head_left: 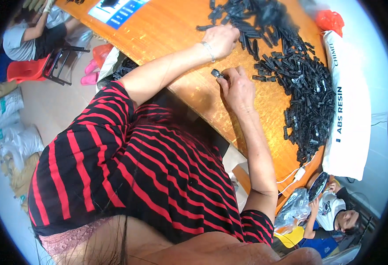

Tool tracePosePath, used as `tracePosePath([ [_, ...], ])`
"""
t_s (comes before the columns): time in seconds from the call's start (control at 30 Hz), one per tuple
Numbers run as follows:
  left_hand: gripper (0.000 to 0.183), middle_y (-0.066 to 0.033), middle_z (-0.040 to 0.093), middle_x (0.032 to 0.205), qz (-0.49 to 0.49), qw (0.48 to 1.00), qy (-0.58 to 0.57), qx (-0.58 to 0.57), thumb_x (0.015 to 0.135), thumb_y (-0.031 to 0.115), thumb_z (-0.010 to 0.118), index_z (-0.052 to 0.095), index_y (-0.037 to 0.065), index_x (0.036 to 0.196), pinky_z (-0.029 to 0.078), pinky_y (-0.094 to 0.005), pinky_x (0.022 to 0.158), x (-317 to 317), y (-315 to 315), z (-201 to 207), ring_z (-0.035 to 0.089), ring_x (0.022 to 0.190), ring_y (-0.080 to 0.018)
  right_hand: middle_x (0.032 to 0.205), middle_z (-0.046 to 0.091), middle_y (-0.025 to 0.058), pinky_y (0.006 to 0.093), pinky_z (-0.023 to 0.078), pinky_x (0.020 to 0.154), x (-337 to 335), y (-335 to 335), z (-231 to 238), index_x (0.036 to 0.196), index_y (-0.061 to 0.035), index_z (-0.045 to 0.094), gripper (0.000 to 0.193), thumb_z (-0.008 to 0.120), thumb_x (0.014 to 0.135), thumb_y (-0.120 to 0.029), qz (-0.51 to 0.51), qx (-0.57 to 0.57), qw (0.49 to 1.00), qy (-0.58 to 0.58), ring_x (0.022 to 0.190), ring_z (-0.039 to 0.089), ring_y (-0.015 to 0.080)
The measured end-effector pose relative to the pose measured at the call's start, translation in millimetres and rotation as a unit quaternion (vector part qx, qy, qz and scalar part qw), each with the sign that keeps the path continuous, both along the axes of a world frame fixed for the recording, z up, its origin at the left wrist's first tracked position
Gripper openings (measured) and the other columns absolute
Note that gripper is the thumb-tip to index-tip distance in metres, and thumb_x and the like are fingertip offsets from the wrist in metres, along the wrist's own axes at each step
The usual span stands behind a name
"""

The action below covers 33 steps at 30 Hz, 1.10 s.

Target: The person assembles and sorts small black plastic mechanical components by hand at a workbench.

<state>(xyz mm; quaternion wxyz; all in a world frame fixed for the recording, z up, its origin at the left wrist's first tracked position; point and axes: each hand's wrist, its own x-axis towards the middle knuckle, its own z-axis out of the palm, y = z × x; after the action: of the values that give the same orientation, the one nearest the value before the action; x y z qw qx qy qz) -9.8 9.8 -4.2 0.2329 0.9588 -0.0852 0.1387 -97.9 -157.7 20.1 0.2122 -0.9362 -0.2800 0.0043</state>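
Between thumb and fingers, my right hand (239,90) pinches a small black plastic part (217,73) just above the wooden table (194,97). Farther up the table my left hand (222,40), with a bracelet at the wrist, has its fingers curled at the edge of a far pile of long black plastic pieces (247,33). Its fingertips are partly hidden, so what they grip does not show. To the right of my right hand spreads a larger heap of small black plastic parts (308,101).
A long white printed sack (348,110) borders the heap on the right, with a red bag (329,21) above it. A white cable (297,173) lies by the table edge. A blue and white sheet (116,11) is at far left. Two other people sit nearby, one near a red chair (28,70).
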Motion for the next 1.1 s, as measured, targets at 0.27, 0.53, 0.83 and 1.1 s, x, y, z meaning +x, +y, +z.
tracePosePath([
  [0.27, 0.021, -0.0028, 0.07, 0.088, -0.172, 0.922, 0.193, -0.288, 0.093, 0.019, 0.072, 0.069, 0.003, 0.106, 0.053, -0.0271, 0.075, -32, 34, -1, 0.065, 0.08, -0.0109, 0.11, 0.063, 0.0145, 0.0447, 0.056, 0.075, 22, -12, 8, 0.119, -0.0128, 0.066, 0.031, 0.071, 0.089, -0.015, -0.023, 0.125, 0.982, -0.137, 0.091, 0.067, 0.0365],
  [0.53, 0.028, -0.0037, 0.071, 0.088, -0.111, 0.823, 0.35, -0.433, 0.093, 0.029, 0.074, 0.072, 0.004, 0.105, 0.053, -0.0229, 0.062, -64, 42, 5, 0.064, 0.068, -0.0084, 0.071, 0.066, 0.0076, 0.0326, 0.05, 0.049, 5, -15, -1, 0.102, -0.0005, 0.064, 0.011, 0.066, 0.097, -0.011, -0.077, 0.256, 0.951, 0.154, 0.052, 0.062, 0.018],
  [0.83, 0.014, 0.0005, 0.065, 0.074, -0.073, 0.892, 0.231, -0.381, 0.09, 0.017, 0.076, 0.07, 0.004, 0.09, 0.049, -0.0237, 0.058, -81, 31, -13, 0.059, 0.063, -0.0076, 0.069, 0.065, 0.0084, 0.0264, 0.046, 0.04, 5, -13, -17, 0.097, 0.0026, 0.058, 0.015, 0.065, 0.099, -0.011, -0.183, 0.367, 0.824, 0.39, 0.046, 0.057, 0.0117],
  [1.1, 0.018, -0.0023, 0.066, 0.073, -0.023, 0.933, 0.212, -0.291, 0.086, 0.019, 0.079, 0.069, 0.004, 0.089, 0.051, -0.0297, 0.064, -86, 25, -9, 0.062, 0.067, -0.0112, 0.069, 0.065, 0.0081, 0.0273, 0.046, 0.041, 9, -12, -27, 0.095, 0.0018, 0.057, 0.016, 0.065, 0.098, -0.011, -0.195, 0.332, 0.839, 0.385, 0.046, 0.057, 0.0126],
])
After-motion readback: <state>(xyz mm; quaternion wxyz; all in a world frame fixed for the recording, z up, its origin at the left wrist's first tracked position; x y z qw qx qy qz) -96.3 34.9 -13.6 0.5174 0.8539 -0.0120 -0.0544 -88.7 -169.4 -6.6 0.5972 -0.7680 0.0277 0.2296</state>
